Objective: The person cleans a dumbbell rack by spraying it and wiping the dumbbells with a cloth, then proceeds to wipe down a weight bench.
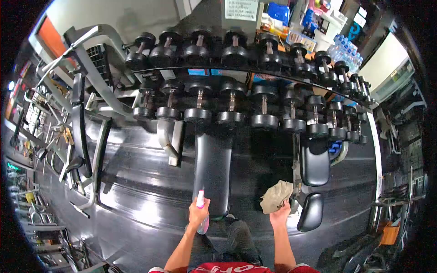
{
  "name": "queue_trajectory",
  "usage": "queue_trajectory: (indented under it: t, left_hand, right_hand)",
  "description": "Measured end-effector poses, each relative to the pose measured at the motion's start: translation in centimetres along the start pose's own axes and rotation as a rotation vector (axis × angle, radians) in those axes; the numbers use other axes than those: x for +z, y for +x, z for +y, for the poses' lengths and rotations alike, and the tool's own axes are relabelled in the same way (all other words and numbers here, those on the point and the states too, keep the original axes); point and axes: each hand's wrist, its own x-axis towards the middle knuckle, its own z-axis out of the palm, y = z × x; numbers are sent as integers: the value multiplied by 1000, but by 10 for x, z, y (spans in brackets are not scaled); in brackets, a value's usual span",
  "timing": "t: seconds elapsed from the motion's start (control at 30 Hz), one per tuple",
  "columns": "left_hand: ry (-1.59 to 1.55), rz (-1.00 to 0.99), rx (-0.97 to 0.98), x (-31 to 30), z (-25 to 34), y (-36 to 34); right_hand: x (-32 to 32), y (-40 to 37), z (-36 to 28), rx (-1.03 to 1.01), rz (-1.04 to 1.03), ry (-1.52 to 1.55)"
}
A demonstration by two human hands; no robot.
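My left hand [198,213] is wrapped round a spray bottle [203,226] with a pink and white top, its nozzle pointing away from me. Just beyond it lies the flat black pad of a weight bench [213,166]. Bunched in my right hand [280,214] is a beige cloth [276,197], held to the right of that pad. Close to the cloth on its right are a second bench's black seat pad [310,212] and its back pad [315,162].
Ahead stands a two-tier dumbbell rack [200,100] with several black dumbbells. Grey-framed gym machines [102,86] are on the left. Water bottles [345,51] stand behind the rack at the right. A dark, shiny floor [145,182] spreads around the benches.
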Motion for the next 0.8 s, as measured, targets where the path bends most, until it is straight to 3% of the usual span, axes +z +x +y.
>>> queue_trajectory:
  t: [0.07,0.17,0.2,0.23,0.3,0.33,0.37,0.43,0.47,0.5,0.57,0.8]
  left_hand:
    - [13,19,-21,-6,-4,-20]
    - [12,65,50,-16,-5,-53]
    - [21,73,54,-18,-18,-59]
    - [14,76,60,-23,-25,-72]
    - [17,26,110,-33,-36,-91]
    - [7,-13,102,-40,-36,-102]
    - [-8,-7,108,-46,-37,-114]
    - [-34,21,127,-60,-43,-138]
    - [-47,26,131,-67,-48,-147]
    - [-36,39,134,-74,-55,-158]
    - [-34,49,145,-87,-64,-176]
    - [68,-56,138,-112,-95,-219]
  right_hand:
    - [6,-23,-10,-32,46,-53]
    - [-8,-59,-20,-64,-47,-83]
    - [-26,-67,-18,-214,-119,-428]
    - [-31,-84,-19,-218,-128,-430]
    - [-36,-112,-20,-96,-9,-93]
    - [-51,-124,-15,-223,-85,-370]
    - [-53,-136,-11,-227,-99,-379]
    - [-59,-164,0,-90,23,-38]
    - [-68,-177,10,-241,-194,-393]
    - [-75,-186,13,-244,-200,-401]
    - [-58,-214,27,-84,5,-34]
    - [-59,-268,53,-115,-35,-76]
